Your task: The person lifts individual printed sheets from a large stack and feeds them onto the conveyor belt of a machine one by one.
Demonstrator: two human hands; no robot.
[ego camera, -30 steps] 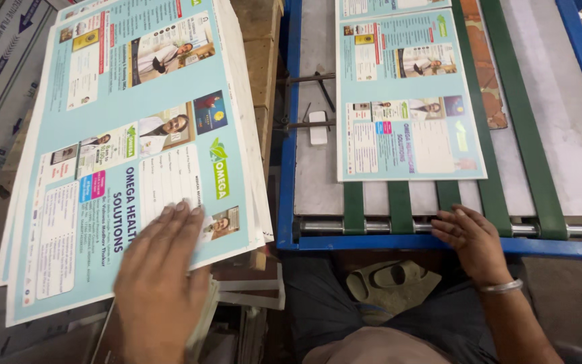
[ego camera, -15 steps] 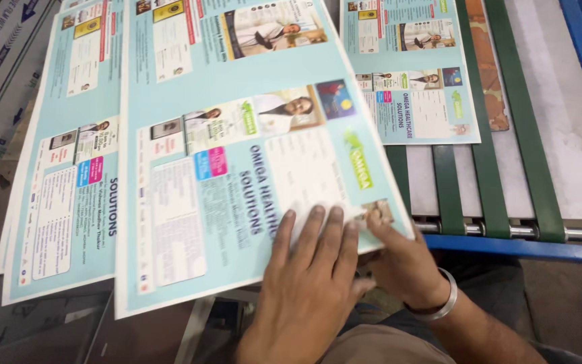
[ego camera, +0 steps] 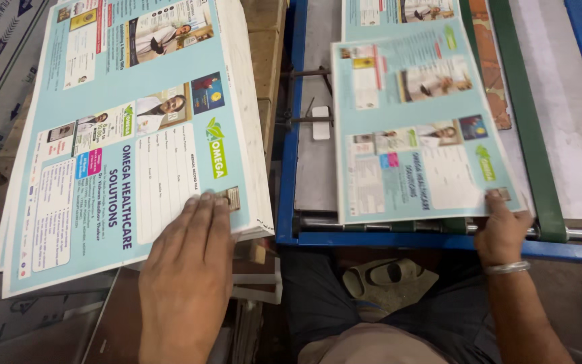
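From the head camera I see that a sheet has crossed over since half a second ago. Then both hands were bunched on one pale-blue printed sheet held over the gap. Now that sheet [ego camera: 419,128] lies flat on the blue-framed feed table [ego camera: 439,239], overlapping another printed sheet further up (only its lower edge shows). I judge one feed is as good as placed and the next is being readied.

My right hand [ego camera: 503,229] sits at the near right corner of the placed sheet, fingers [ego camera: 500,202] together and flat on its edge, thumb tucked below the frame rail. Whether it pinches the paper or only presses it, I cannot tell. A metal bangle [ego camera: 506,267] rings the wrist just behind it, and a green belt [ego camera: 523,114] runs away from it on its outer side.

My left hand [ego camera: 186,269] lies palm down, fingers close together, touching the near right corner of the top sheet of the stack [ego camera: 129,135]. It holds nothing, only rests there. The stack's white edge [ego camera: 250,114] rises beside it.
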